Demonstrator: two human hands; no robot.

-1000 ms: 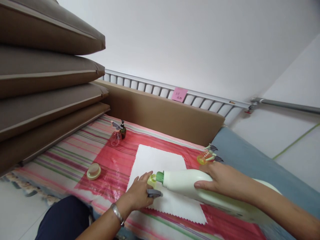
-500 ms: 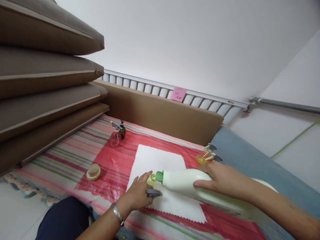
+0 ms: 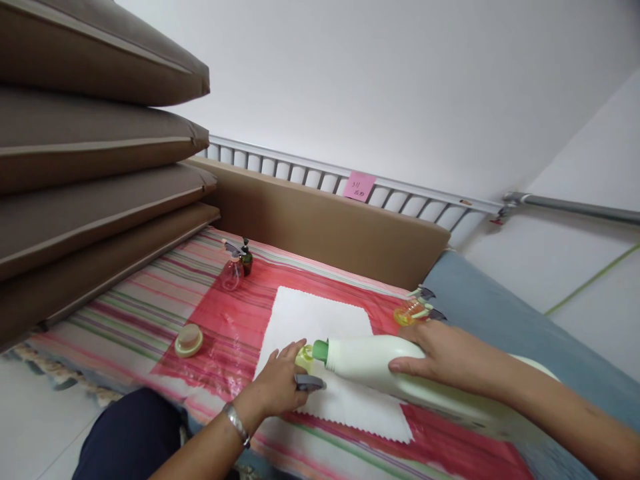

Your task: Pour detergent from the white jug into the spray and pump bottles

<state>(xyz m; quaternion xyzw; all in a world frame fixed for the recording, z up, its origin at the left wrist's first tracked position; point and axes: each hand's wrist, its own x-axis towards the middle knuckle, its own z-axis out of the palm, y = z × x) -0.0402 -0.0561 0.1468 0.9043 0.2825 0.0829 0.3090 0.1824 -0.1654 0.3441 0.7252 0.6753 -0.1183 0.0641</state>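
A large white bottle [image 3: 370, 363] with a green neck is tipped on its side over a white cloth [image 3: 320, 320]. My right hand [image 3: 440, 357] wraps round the bottle's body. My left hand [image 3: 280, 383] is closed on a small yellow-green spray bottle [image 3: 304, 359], whose grey trigger sticks out by my fingers. The big bottle's green neck meets the small bottle's mouth. A metal bracelet is on my left wrist.
A pink spray bottle [image 3: 232, 273] and a dark bottle [image 3: 246, 259] stand at the back of the striped cover. A round lid [image 3: 189, 340] lies to the left. Two orange spray bottles [image 3: 413, 310] sit at the right. Stacked brown cushions [image 3: 95, 167] rise on the left.
Hardly anything has moved; both hands keep the two bottles together and only the view has shifted a little.
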